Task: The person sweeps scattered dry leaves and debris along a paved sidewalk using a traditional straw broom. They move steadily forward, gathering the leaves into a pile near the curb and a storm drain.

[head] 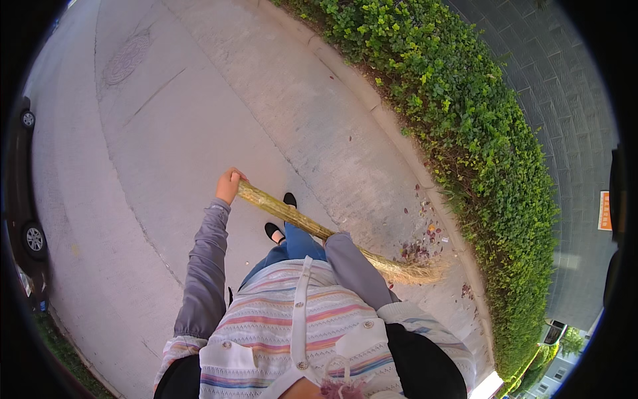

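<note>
A long straw broom (279, 212) slants across the front of my body, from upper left down to the right. My left hand (230, 184) is closed around the top end of its thick yellow-brown handle. Lower on the handle is my right hand (325, 242), mostly hidden by its grey sleeve, gripping the shaft. The frayed bristles (416, 272) rest on the pavement at the right, touching a small pile of dark red fallen leaves (418, 250). A few yellow-orange leaves (431, 230) and a small white scrap (445, 240) lie just beyond the pile.
A concrete curb (371, 102) borders a clipped green hedge (478, 129) on the right, with a grey tiled surface (553, 95) behind it. More loose leaves (467, 291) lie along the curb. A dark car (22, 199) stands at the far left. A manhole cover (127, 57) is set in the pavement.
</note>
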`<state>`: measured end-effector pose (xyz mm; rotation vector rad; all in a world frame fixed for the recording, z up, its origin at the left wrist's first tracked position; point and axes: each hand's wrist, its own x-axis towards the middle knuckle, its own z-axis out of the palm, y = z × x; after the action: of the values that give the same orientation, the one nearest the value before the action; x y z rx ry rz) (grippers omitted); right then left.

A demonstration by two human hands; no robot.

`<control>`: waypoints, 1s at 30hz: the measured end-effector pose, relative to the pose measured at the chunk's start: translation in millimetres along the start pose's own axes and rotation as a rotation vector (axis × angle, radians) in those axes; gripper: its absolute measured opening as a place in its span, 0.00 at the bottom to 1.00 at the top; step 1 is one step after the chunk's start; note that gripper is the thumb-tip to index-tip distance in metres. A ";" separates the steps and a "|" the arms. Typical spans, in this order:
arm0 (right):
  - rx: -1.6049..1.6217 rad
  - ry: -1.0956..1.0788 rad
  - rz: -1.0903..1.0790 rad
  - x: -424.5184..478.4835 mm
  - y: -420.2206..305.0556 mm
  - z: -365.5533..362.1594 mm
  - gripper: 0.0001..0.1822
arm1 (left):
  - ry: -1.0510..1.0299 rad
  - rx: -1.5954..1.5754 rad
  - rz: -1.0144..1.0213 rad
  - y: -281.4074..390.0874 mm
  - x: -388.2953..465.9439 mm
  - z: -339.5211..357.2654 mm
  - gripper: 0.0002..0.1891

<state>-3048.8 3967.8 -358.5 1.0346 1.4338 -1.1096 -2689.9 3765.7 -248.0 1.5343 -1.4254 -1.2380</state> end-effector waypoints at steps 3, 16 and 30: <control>0.045 -0.093 0.049 -7.5 -3.3 10.4 0.20 | 0.120 -0.045 0.050 -0.3 3.8 -12.4 0.14; -0.374 -0.419 0.463 -122.4 177.1 240.1 0.16 | 0.854 0.147 0.433 142.8 -168.3 -229.5 0.15; -0.749 -0.806 0.221 -61.4 32.4 513.2 0.15 | 0.895 0.405 0.443 281.0 -19.3 29.4 0.11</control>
<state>-2905.0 3470.7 -338.2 0.1483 0.9016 -0.6086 -2806.1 3744.4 9.3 1.5885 -1.2968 0.0520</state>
